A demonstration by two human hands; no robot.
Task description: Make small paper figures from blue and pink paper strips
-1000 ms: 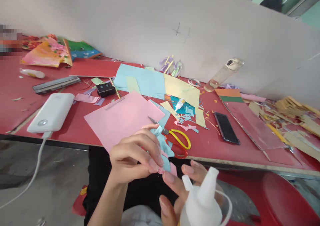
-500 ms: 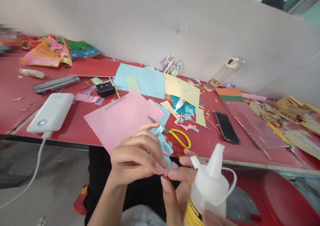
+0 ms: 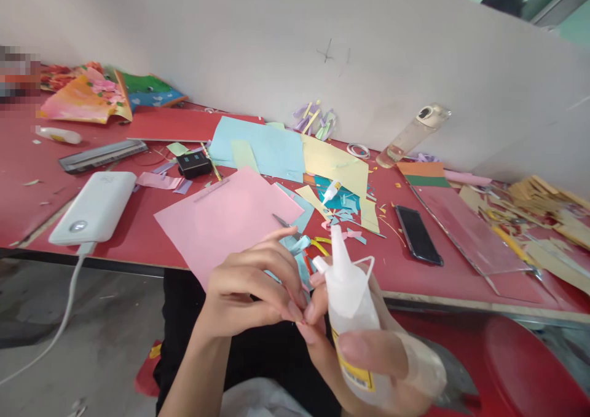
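My left hand (image 3: 249, 288) is pinched shut on a small paper piece (image 3: 303, 263) of blue and pink. Thumb and fingertips press together just above my lap, in front of the table edge. My right hand (image 3: 373, 358) is wrapped around a glue bottle (image 3: 348, 294). Its white nozzle points up with a slight lean to the left, close beside the paper piece.

Beyond them runs a red table (image 3: 138, 238), well littered. A pink sheet (image 3: 225, 217) lies nearest and hangs over the front edge. A light blue sheet (image 3: 262, 146) and a yellow sheet (image 3: 334, 165) lie behind it, with coloured snippets scattered about. The scissors (image 3: 318, 243) are mostly hidden behind the bottle.

On the left rests a white power bank (image 3: 94, 208), and its cable (image 3: 64, 318) drops off the edge toward the grey floor (image 3: 92, 343). To the right a phone (image 3: 417, 234) lies with its dark screen up. A clear bottle (image 3: 410, 137) leans against the white wall (image 3: 276, 48) that closes off the back of the table. At the far right sits a heap of tan scraps (image 3: 544, 202).
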